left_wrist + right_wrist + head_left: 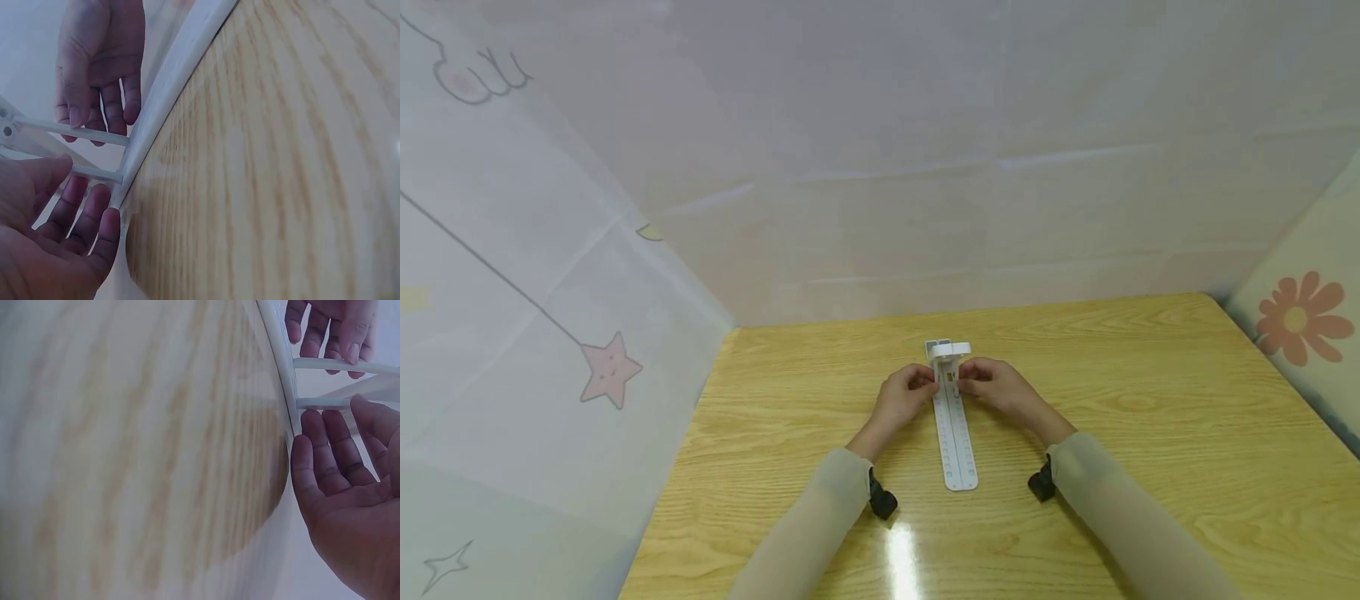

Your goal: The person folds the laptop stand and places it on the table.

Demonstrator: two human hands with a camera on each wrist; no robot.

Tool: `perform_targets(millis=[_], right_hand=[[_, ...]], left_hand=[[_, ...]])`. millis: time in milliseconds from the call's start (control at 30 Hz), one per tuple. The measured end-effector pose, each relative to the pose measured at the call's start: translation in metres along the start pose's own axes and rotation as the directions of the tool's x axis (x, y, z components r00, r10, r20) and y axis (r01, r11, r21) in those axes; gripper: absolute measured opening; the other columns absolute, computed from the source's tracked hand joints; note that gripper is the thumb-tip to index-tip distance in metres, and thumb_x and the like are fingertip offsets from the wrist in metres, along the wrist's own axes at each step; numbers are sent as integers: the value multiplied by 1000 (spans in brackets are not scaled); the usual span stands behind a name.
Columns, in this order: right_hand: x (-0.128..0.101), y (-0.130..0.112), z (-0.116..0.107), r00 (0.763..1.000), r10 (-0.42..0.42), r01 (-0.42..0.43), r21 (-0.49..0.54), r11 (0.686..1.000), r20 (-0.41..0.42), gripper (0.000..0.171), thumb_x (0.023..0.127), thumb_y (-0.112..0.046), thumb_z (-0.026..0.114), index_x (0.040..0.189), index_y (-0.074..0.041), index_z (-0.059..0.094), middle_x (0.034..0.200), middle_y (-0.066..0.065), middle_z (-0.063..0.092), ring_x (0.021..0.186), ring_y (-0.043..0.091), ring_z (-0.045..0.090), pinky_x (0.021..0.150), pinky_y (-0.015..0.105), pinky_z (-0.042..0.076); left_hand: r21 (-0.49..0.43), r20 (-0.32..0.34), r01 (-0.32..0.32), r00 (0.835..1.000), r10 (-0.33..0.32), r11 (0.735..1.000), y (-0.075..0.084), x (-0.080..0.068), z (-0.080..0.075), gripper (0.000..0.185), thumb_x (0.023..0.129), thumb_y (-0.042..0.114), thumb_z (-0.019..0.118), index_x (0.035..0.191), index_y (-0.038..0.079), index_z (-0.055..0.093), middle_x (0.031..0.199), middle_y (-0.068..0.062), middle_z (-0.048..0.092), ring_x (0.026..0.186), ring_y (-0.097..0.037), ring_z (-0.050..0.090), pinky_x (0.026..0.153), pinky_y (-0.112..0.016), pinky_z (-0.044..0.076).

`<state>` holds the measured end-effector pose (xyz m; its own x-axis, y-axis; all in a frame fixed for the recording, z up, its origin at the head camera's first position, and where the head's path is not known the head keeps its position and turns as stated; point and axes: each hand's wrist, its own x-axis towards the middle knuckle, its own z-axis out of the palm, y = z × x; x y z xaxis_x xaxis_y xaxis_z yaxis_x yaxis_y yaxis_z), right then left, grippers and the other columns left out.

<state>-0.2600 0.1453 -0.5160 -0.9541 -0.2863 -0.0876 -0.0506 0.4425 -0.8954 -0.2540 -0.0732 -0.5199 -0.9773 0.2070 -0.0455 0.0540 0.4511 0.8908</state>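
A white plastic folding stand [955, 454] lies on the wooden table, its long flat base lined with small notches and pointing toward me. Near its far end, two slim legs rise to a short white top piece [952, 350]. My left hand [901, 400] pinches the left leg between thumb and fingers. From the other side, my right hand [1006, 390] pinches the right leg. In the left wrist view, the two thin legs [94, 133] join the base between both hands. The right wrist view shows the right thumb against the nearer leg [325, 402]; some fingertips are hidden.
The wooden table [1150, 467] extends on both sides of the stand. A pale cloth wall [880, 233] stands behind it, with printed cloths at left and right. Each wrist carries a small black camera [882, 502].
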Motion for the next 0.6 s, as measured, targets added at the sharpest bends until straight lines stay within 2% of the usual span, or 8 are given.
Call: perform_targets(millis=[200, 367, 600], right_hand=[[0, -1, 2, 1000, -8, 8, -31, 999, -20, 21, 98, -18, 69, 116, -7, 70, 112, 6, 70, 106, 24, 63, 95, 44, 52], [1, -3, 3, 999, -48, 46, -58, 997, -22, 17, 99, -15, 68, 112, -6, 69, 109, 6, 70, 104, 25, 62, 92, 44, 50], [0, -6, 3, 998, -51, 49, -58, 997, -38, 15, 100, -15, 66, 113, -8, 67, 113, 5, 69, 115, 30, 61, 97, 48, 52]], left_hand=[[13, -2, -39, 999, 39, 999, 1, 0, 0, 16, 98, 19, 69, 111, 11, 69, 103, 0, 69, 97, -18, 62, 87, -35, 54], [31, -5, -70, 998, 70, 997, 1, 1, -1, 15, 98, 18, 69, 110, 10, 68, 105, 0, 69, 97, -18, 65, 84, -33, 56], [30, -19, -80, 997, 81, 996, 3, 2, 0, 15, 99, 17, 67, 112, 10, 68, 105, 1, 69, 94, -15, 64, 81, -31, 57]])
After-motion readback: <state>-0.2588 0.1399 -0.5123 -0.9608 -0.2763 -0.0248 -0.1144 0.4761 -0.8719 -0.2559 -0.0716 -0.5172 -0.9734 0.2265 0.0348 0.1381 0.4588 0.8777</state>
